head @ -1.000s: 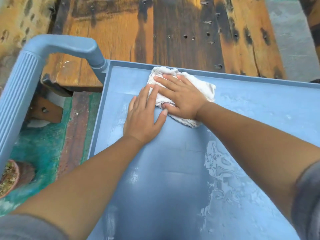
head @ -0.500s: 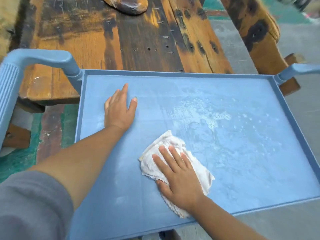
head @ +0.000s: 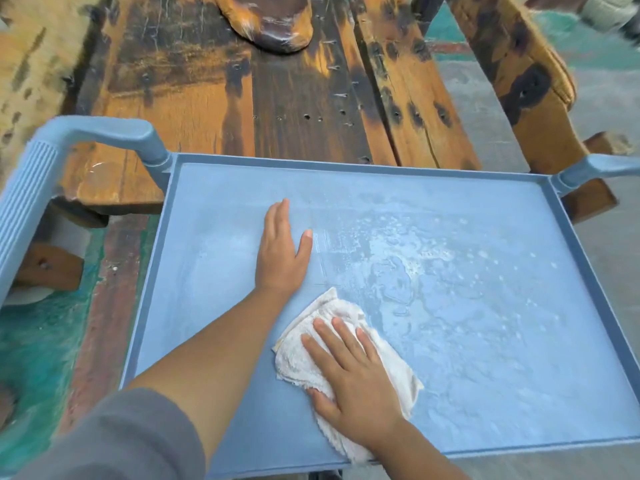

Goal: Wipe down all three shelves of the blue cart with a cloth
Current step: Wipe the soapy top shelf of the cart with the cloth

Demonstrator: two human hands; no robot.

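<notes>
- Presses the white terry cloth [head: 299, 356] flat under the right hand [head: 353, 379], fingers straight and spread, low on the blue cart's top shelf [head: 207, 271], close to the front rim [head: 519, 446].
- Rests the left hand [head: 282, 252] flat on the shelf just behind, fingers straight, holding nothing.
- Could smear rather than lift the foamy wet patch [head: 398, 271] to the right, leaving streaks.
- Could drag the cloth's trailing edge over the low rim.
- Could shift the cart if leaned on hard.
- Smooth moulded plastic, raised lip, ribbed handle [head: 31, 202]; soft, nubby, crumpled cloth; rough, stained wooden planks [head: 207, 81] beyond.
- No sight of the lower two shelves.
</notes>
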